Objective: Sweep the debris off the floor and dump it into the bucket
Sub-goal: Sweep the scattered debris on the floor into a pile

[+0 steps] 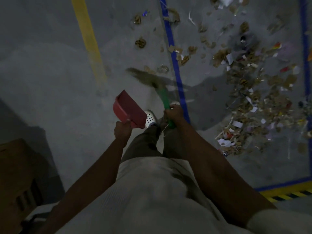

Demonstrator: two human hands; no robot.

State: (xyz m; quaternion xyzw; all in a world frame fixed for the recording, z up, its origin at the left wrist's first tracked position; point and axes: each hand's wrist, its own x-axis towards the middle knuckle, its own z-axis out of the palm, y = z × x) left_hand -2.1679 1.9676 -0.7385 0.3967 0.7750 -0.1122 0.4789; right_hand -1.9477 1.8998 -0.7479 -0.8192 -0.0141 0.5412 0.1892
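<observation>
Landmark: the long blue tape line on the grey floor. Open room was all left of that line, out to the yellow stripe and past it. A brown box sat far left of the line, close by the person. Right of the line the debris lay thick: cardboard bits and paper scraps, out to a second blue edge. A thinner scatter straddled the line farther out. A black-yellow hazard strip closed the near corner right of the line.

Right hand was clamped round the green broom, just left of the line. Broom's long axis ran from that hand away and leftward. Its bristles were motion-blurred, left of the line, by a few scraps.

Left hand gripped the red dustpan by its handle, farther left of the line; pan pointed away and left, hollow side up. Hands were apart, with a white perforated shoe between them.

Print on the scraps was too blurred to read.
</observation>
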